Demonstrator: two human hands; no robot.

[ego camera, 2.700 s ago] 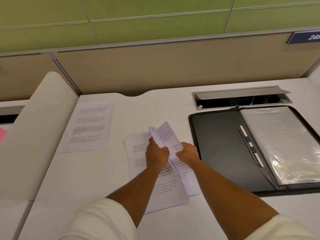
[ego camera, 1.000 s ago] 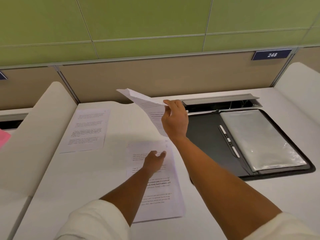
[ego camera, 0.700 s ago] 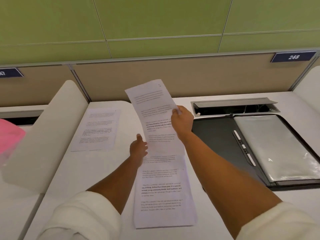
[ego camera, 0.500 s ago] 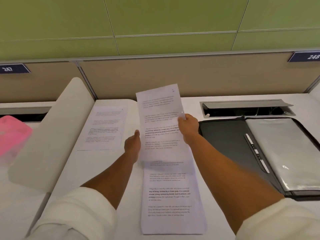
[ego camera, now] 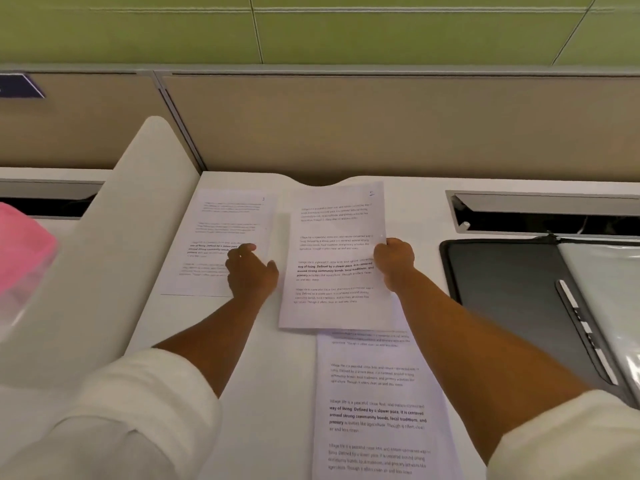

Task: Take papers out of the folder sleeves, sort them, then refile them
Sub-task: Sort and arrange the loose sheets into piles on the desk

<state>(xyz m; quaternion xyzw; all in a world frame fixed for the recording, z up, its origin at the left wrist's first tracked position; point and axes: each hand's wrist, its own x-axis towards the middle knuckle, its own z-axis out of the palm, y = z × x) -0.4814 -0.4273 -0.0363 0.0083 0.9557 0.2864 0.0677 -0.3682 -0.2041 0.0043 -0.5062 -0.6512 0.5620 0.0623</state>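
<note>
Green wall panels and a tan partition back a white bench (ego camera: 284, 375), where one printed page (ego camera: 221, 237) lies flat at the far left beside a curved white divider (ego camera: 114, 244). Her right hand (ego camera: 394, 263) has its grip clamped on the right edge of a second page (ego camera: 332, 265), held just beside the first and overlapping the top of a stack (ego camera: 377, 410) nearer her, while her left hand (ego camera: 251, 271) rests with fingers relaxed and apart on the flat page's right edge. Off to the right the black folder (ego camera: 512, 299) lies open with its clear sleeves (ego camera: 609, 306) showing, just before a cable slot (ego camera: 547, 216) in the bench.
</note>
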